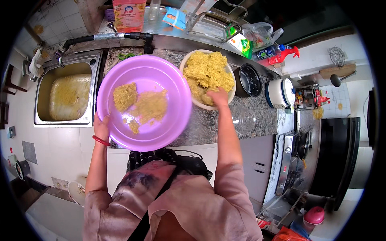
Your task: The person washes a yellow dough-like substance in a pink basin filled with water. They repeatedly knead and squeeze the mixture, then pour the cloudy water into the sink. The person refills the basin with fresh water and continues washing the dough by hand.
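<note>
A wide purple basin (173, 86) is tipped toward me at the counter's front edge. My left hand (101, 127) grips its left rim, the thumb over the edge. Inside lie a thick clump of yellowish mash (125, 97), a flatter spread of it and a few crumbs. To its right stands a cream-coloured bowl (183, 64) heaped with brighter yellow mash (209, 66). At the bowl's near side my right hand (218, 97) reaches in, fingers closed on some mash and partly hidden by it.
A steel sink (94, 80) is at left. Right of the bowl are a black pot (250, 80), a clear glass lid (243, 119) and a white cooker (279, 93). Behind stand a pink jug (128, 18), a wipes pack (174, 18) and a red spray bottle (281, 56). A gas stove (286, 150) lies far right.
</note>
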Demonstrator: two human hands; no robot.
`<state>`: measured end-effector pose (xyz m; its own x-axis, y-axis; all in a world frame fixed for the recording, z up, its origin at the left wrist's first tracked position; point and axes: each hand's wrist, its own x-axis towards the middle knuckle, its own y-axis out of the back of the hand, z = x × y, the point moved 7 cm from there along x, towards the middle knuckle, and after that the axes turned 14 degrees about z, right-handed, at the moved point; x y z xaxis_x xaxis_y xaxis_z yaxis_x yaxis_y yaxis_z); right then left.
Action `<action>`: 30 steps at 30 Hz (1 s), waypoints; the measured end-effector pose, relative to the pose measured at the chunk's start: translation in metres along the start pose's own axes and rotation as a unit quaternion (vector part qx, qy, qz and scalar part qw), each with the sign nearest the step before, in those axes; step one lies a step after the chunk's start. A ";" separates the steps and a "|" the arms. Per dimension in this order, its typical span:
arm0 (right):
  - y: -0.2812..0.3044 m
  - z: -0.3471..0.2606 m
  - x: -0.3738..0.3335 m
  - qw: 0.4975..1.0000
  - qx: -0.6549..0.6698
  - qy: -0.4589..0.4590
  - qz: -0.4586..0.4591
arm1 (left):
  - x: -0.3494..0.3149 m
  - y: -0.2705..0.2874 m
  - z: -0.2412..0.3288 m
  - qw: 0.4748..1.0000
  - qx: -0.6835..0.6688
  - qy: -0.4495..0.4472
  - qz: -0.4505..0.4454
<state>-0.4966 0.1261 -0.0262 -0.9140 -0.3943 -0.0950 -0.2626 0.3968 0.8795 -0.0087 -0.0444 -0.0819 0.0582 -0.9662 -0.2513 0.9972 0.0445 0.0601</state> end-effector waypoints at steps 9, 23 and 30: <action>0.017 0.015 -0.040 0.765 0.536 -0.322 -0.154 | -0.001 0.000 0.000 1.000 -0.010 0.019 0.010; -0.025 -0.109 -0.119 0.951 0.217 0.066 -0.209 | -0.002 0.001 0.001 1.000 -0.004 0.030 -0.006; -0.022 -0.040 -0.039 0.963 -0.179 0.150 -0.133 | 0.001 -0.002 -0.002 1.000 -0.008 0.005 0.011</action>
<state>-0.4427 0.0999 -0.0229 -0.6848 -0.6854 -0.2476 -0.3033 -0.0409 0.9520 -0.0101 -0.0452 -0.0838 0.0797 -0.9622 -0.2604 0.9963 0.0688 0.0505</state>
